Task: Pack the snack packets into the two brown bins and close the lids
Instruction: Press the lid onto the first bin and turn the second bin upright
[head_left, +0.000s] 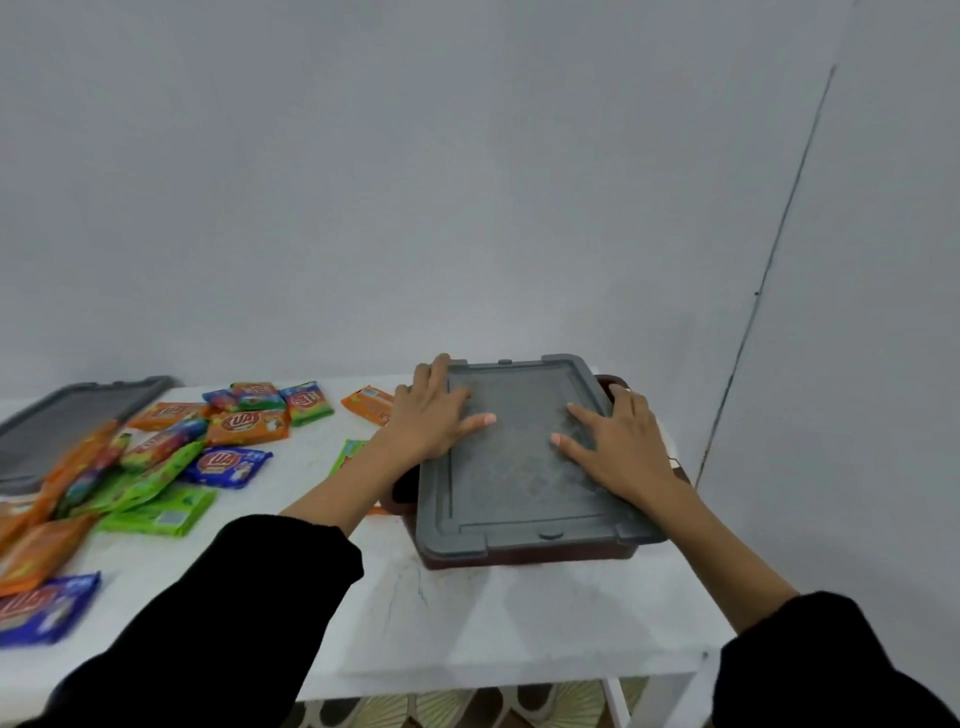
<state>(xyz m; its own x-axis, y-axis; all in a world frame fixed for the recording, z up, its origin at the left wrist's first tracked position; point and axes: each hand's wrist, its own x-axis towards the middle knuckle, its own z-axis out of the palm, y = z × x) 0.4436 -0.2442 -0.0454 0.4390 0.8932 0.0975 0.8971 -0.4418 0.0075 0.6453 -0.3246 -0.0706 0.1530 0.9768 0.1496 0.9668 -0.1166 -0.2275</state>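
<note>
Your left hand (436, 415) and right hand (618, 441) press flat, fingers spread, on the grey lid (514, 467) covering the brown bin (519, 558) on the scuffed white table (467, 613). Snack packets (171, 452) lie leftward, with a plain grey wall (467, 182) behind.

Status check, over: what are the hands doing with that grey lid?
Hands open: left hand and right hand flat on grey lid. Lid covers brown bin. Loose snack packets on table, left side. Nothing in the way.
</note>
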